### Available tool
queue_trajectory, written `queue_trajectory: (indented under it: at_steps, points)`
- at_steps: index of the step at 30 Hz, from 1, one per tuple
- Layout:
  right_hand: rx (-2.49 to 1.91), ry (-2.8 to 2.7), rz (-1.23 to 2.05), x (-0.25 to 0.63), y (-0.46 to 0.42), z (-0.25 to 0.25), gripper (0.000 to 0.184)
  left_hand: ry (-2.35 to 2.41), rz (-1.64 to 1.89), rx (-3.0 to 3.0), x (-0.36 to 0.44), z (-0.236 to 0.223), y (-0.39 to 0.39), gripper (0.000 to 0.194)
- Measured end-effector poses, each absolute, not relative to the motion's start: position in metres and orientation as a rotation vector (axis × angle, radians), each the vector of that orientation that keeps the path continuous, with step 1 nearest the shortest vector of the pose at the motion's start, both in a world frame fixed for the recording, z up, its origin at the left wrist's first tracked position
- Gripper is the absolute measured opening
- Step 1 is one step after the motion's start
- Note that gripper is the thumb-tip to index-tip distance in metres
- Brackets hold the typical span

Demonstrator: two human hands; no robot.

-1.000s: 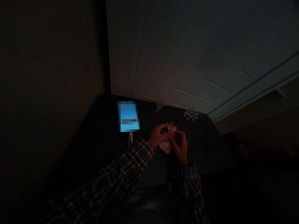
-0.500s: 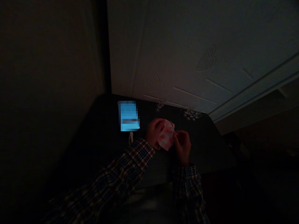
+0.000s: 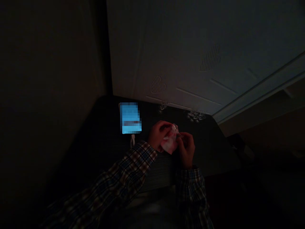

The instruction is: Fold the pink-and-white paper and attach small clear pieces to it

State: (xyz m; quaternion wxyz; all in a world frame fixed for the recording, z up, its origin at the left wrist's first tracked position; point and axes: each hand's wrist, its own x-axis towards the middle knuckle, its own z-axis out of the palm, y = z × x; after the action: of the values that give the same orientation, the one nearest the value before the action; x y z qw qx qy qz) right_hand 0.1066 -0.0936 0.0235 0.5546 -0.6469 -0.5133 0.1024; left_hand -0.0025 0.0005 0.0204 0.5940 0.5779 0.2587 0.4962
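My left hand point(image 3: 158, 133) is closed around a crumpled pink-and-white piece point(image 3: 169, 143), cloth or a soft packet; the dim light does not show which. At its upper edge a small clear, shiny bit point(image 3: 175, 128) catches the light, close to my left fingertips. My right hand point(image 3: 187, 146) pinches something thin and clear point(image 3: 181, 135) at the right side of the pink piece. Its fingertips are partly hidden, so I cannot make out exactly what they hold.
Two clusters of small clear, shiny pieces lie along the back of the dark table point(image 3: 152, 171): a smaller one point(image 3: 163, 107) and a larger one point(image 3: 195, 115). A lit phone point(image 3: 130, 117) with a white cable point(image 3: 132, 140) stands left. Behind rises a white panel point(image 3: 181, 57) with heart reliefs.
My left fingers have shifted toward the upper edge of the pink piece. The clear material between my hands shows more now. My right hand has barely moved.
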Motion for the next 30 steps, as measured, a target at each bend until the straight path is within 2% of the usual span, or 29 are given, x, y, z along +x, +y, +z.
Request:
queue_trajectory:
  at_steps: [7,13,30]
  points:
    - [-1.535,-1.214,0.253,0.1055,-0.0943,0.0244,0.020,0.684,1.153,1.392,0.0003,0.0182,0.0022,0.008]
    - [-1.587,-1.187,0.208,0.1031,-0.0955,0.0280,0.020,0.644,1.081,1.385,0.0012,0.0171,0.0001,0.013]
    - [-1.592,-1.206,0.232,0.1059,-0.0937,0.0269,0.021,0.674,1.192,1.487,0.0023,0.0136,0.0022,0.012]
